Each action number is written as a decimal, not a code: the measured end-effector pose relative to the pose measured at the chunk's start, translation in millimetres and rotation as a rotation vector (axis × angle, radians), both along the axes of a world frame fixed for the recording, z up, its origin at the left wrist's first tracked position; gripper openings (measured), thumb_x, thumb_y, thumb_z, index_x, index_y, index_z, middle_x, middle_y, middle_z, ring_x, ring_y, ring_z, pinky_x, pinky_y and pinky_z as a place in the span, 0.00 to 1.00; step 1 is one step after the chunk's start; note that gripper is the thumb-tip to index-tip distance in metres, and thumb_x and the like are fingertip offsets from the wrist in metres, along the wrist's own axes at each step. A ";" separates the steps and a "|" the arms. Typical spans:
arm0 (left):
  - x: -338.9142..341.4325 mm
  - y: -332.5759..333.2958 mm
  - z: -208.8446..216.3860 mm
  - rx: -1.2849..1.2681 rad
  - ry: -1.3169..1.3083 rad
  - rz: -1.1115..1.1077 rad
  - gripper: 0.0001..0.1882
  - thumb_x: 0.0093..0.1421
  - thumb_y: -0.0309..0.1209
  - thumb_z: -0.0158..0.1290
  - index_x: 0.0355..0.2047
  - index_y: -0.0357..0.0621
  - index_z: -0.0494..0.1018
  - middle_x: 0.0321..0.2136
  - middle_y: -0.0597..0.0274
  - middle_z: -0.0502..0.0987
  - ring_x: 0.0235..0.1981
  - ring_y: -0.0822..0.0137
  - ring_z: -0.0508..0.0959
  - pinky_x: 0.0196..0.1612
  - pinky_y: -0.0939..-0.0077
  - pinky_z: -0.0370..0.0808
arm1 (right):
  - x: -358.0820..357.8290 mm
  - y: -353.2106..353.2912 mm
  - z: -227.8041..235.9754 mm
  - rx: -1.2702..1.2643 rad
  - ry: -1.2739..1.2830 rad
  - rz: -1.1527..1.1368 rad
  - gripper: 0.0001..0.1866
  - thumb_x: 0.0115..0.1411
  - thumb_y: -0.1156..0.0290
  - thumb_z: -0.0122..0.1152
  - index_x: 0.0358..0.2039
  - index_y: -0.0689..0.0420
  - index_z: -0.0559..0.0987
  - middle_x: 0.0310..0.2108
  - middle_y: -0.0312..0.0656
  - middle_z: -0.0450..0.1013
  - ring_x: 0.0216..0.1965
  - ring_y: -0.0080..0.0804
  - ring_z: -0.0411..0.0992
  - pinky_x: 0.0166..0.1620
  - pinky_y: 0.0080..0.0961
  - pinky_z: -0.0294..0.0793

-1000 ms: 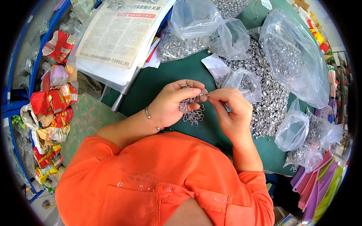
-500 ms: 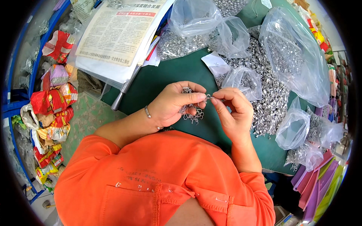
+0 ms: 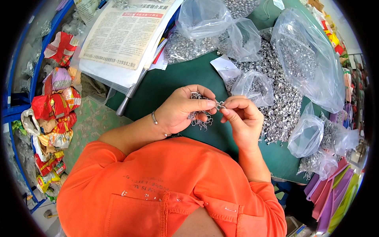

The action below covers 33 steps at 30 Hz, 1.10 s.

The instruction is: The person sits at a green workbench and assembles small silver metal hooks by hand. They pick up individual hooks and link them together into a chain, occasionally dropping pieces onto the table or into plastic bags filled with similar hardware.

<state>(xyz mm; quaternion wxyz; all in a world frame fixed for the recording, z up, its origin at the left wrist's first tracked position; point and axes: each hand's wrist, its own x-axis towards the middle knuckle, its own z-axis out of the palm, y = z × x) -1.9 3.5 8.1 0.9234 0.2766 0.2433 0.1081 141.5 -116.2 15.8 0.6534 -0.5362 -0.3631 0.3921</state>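
My left hand point(image 3: 182, 108) is closed around a bunch of small silvery metal links point(image 3: 196, 96), and some hang below its fingers. Thumb and forefinger pinch a single link at the bunch's right side. My right hand point(image 3: 244, 117) pinches a small metal piece point(image 3: 221, 105) against that link; its exact shape is too small to make out. Both hands are above the dark green table mat point(image 3: 158, 91), close to my body. To the right spreads a large heap of small shiny metal parts point(image 3: 282, 106).
Clear plastic bags point(image 3: 316, 59) of metal parts lie at the back and right. A newspaper point(image 3: 118, 37) under clear plastic rests on papers at the back left. Colourful snack packets point(image 3: 47, 106) fill a blue rack point(image 3: 14, 112) at left. Purple and green strips point(image 3: 333, 193) sit at lower right.
My right hand has shifted slightly left and now holds a small metal piece up against the link at my left fingertips. My left hand has stayed nearly still.
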 end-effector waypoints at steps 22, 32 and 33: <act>0.3 -3.3 -0.6 0.026 0.054 0.088 0.05 0.56 0.22 0.55 0.32 0.41 0.70 0.26 0.60 0.74 0.25 0.73 0.74 0.23 0.84 0.70 | 1.4 -2.3 -3.3 0.096 -0.402 -0.083 0.07 0.50 0.87 0.60 0.28 0.63 0.75 0.30 0.42 0.73 0.28 0.26 0.72 0.29 0.18 0.72; 0.1 -1.8 -2.9 0.013 0.028 0.064 0.07 0.54 0.22 0.57 0.31 0.39 0.70 0.27 0.59 0.74 0.26 0.72 0.76 0.24 0.83 0.71 | -1.5 -3.3 -2.2 0.118 -0.516 -0.148 0.08 0.46 0.87 0.62 0.27 0.62 0.75 0.27 0.43 0.74 0.29 0.32 0.73 0.33 0.22 0.72; -0.2 -1.7 -2.5 0.015 0.029 0.065 0.07 0.54 0.22 0.57 0.31 0.39 0.70 0.27 0.59 0.74 0.26 0.72 0.75 0.24 0.84 0.71 | -0.7 -4.2 -1.1 0.123 -0.533 -0.169 0.09 0.46 0.87 0.62 0.27 0.62 0.75 0.28 0.43 0.74 0.29 0.33 0.73 0.33 0.22 0.72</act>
